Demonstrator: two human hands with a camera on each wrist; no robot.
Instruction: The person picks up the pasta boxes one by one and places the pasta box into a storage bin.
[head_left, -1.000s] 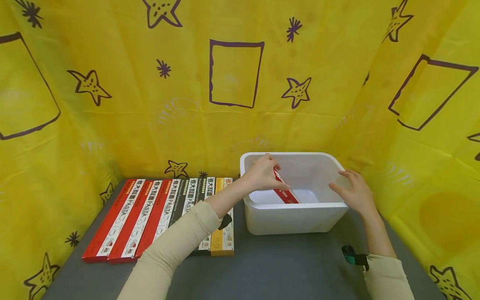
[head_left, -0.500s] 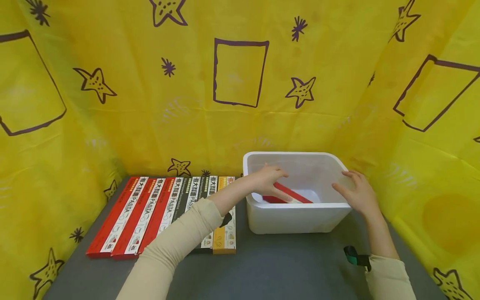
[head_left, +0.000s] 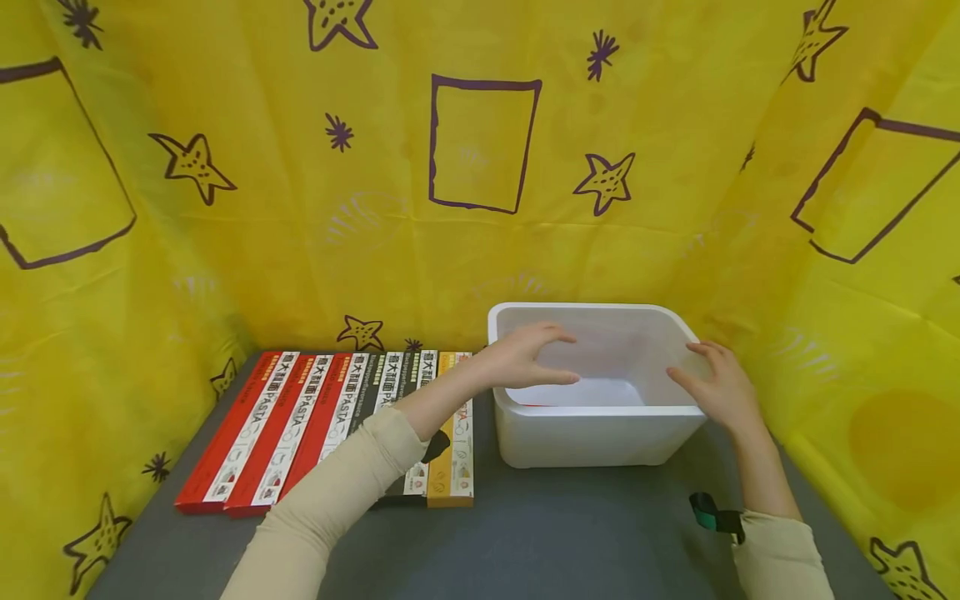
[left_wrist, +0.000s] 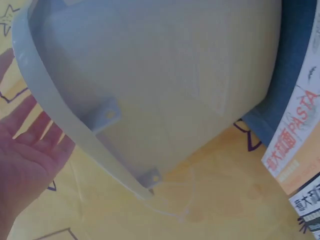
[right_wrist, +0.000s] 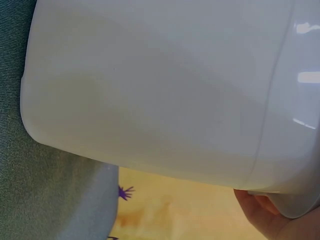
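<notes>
A white plastic bin (head_left: 600,437) stands on the dark table. My left hand (head_left: 528,354) hovers over the bin's left side with fingers and thumb spread, holding nothing. In the left wrist view its fingers (left_wrist: 35,130) show beyond the bin's rim. My right hand (head_left: 716,383) holds the bin's right rim, thumb toward the inside; in the right wrist view its fingers (right_wrist: 257,212) bend beneath the rim. Only a thin red strip of a pasta box (head_left: 534,406) shows inside behind the front rim; the rest is hidden.
Left of the bin, several flat pasta boxes lie side by side: red ones (head_left: 232,437), black ones (head_left: 414,417) partly behind my left arm, and a yellow one (head_left: 450,467) nearest the bin. A yellow patterned curtain (head_left: 480,258) encloses the table's back and sides.
My left hand lowered the red pasta box into the bin, let go of it and rose slightly with fingers spread. The box sank nearly out of sight. My right hand stayed at the rim.
</notes>
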